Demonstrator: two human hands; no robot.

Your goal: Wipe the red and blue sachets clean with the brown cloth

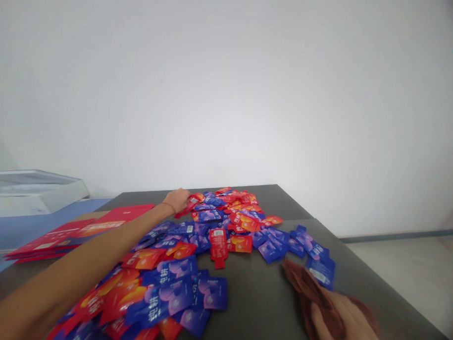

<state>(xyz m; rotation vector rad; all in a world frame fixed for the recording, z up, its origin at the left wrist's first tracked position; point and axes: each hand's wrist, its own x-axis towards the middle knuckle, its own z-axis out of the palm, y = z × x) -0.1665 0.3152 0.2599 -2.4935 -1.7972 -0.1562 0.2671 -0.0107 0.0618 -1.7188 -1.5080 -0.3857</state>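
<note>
A large heap of flat red and blue sachets [194,248] with white print covers the middle of the dark grey table [251,309]. My left arm stretches across the heap, and my left hand [177,200] lies at its far edge. Its fingers rest on a red sachet [188,207], and I cannot see how they close on it. At the lower right, my right hand [347,323] grips a crumpled brown cloth [311,297] close to several blue sachets [319,270].
A stack of flat red cartons [79,232] lies at the left, over the table's edge, on a blue surface. Behind it stands a white box [32,195] with a clear lid. Pale floor [404,280] lies beyond the table's right edge, and a white wall rises behind.
</note>
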